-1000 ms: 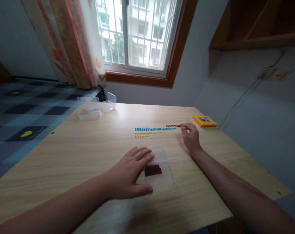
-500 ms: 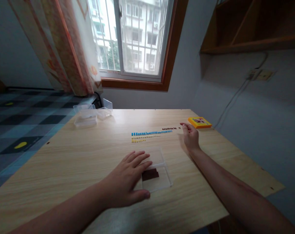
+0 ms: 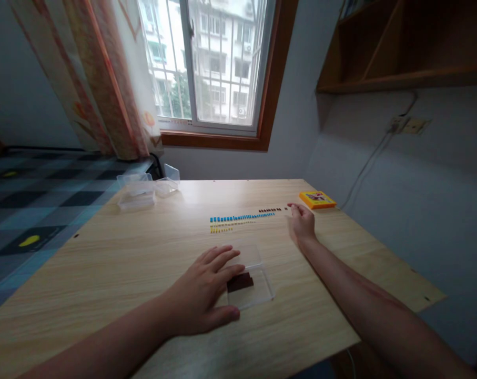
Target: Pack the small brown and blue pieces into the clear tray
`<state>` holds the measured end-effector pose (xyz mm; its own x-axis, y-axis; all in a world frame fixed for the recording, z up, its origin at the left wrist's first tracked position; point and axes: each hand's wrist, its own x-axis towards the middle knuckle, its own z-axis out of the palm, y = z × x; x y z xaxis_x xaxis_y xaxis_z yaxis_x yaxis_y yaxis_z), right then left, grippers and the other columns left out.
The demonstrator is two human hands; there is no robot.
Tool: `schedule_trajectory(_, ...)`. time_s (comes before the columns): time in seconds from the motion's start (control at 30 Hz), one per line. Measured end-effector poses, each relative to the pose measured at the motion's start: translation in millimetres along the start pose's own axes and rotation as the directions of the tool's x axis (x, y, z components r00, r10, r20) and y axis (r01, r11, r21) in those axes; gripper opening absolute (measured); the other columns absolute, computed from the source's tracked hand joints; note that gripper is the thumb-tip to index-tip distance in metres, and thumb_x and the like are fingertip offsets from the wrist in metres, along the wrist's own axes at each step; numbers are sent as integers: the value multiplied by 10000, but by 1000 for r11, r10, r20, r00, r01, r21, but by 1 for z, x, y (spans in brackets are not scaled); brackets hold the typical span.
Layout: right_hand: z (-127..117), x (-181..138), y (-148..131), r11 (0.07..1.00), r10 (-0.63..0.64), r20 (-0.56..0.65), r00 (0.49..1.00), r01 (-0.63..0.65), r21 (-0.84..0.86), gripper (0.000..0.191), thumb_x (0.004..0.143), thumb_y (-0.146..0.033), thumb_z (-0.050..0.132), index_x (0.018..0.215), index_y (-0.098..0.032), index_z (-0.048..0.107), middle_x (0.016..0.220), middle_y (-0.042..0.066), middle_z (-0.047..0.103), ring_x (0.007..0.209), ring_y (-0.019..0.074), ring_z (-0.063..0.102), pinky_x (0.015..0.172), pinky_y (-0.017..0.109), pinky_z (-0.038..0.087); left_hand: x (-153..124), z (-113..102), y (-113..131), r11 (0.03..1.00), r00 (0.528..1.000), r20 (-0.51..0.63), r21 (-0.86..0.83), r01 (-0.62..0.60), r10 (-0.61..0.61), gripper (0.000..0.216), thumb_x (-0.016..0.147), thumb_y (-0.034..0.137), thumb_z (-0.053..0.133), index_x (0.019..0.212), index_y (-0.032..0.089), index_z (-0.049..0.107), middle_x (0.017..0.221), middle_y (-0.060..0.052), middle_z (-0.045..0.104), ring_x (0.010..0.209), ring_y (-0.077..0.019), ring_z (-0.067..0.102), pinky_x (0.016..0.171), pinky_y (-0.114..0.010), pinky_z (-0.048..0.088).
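My left hand [image 3: 206, 289] lies spread, palm down, over the left side of a clear plastic case [image 3: 262, 300] with its lid open. A block of dark brown pieces [image 3: 240, 283] sits inside the case, partly under my fingers. Further off on the right, my right hand [image 3: 302, 220] is closed in a pinch. Its fingertips are beside the right end of a row of small dark brown pieces [image 3: 270, 210]. Whatever lies between those fingertips is too small to make out. Nearer to me run a row of blue pieces [image 3: 238, 217] and shorter rows of yellow pieces [image 3: 220, 230].
A yellow-orange box [image 3: 317, 199] rests near the table's right edge, just beyond my right hand. Clear plastic containers [image 3: 138, 197] stand at the table's far left corner. Beyond the wooden table [image 3: 143, 252] are a window and a wall, with a checked bed on the left.
The view has shifted a little, moving most things slightly left. My right fingertips are slightly lower, closer to the end of the brown row. My left hand stays on the case.
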<state>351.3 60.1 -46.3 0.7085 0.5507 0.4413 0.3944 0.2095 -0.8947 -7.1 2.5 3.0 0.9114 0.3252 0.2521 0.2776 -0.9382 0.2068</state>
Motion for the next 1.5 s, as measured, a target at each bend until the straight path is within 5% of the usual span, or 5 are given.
schedule_trajectory(0.37,-2,1,2,999,11,18,1000,-10,-41,421,808,-481,533,895,-148,774,877,100,761,871,257,672,826,370,504,2,0,1,999,1000,19,-33,16,-15,747,886,661,669,1444,174,572,1554,-205,508,1464,-439,428,1161,-650,390)
schedule_trajectory(0.7,-1,2,2,969,-141,112,984,160,-189,379,886,-416,499,927,-171,786,989,116,774,986,263,666,957,395,487,2,0,8,997,959,-282,-52,-49,32,329,938,339,645,1240,211,627,1320,-127,668,1246,-320,587,1098,-537,456)
schedule_trajectory(0.83,4,6,-2,916,-223,207,953,277,-289,297,879,-354,565,940,-192,806,1002,111,748,1045,270,620,1067,435,418,4,-3,13,996,939,-341,-63,-59,34,101,983,204,541,977,211,642,1007,-67,704,948,-235,624,966,-460,490)
schedule_trajectory(1.13,40,24,-6,799,-296,404,865,456,-391,178,853,-315,673,835,-214,818,1317,126,664,1324,323,487,1207,502,276,4,-2,8,993,906,-422,-117,-17,-34,284,1039,179,443,766,202,520,747,-27,584,705,-174,527,631,-295,421)
schedule_trajectory(1.5,42,18,-8,722,-256,656,710,592,-358,264,938,-315,593,861,-277,842,1640,34,437,1588,349,160,1230,686,11,4,-1,9,980,894,-433,-196,31,-114,256,1034,229,507,786,199,564,777,-36,617,735,-177,567,660,-291,461)
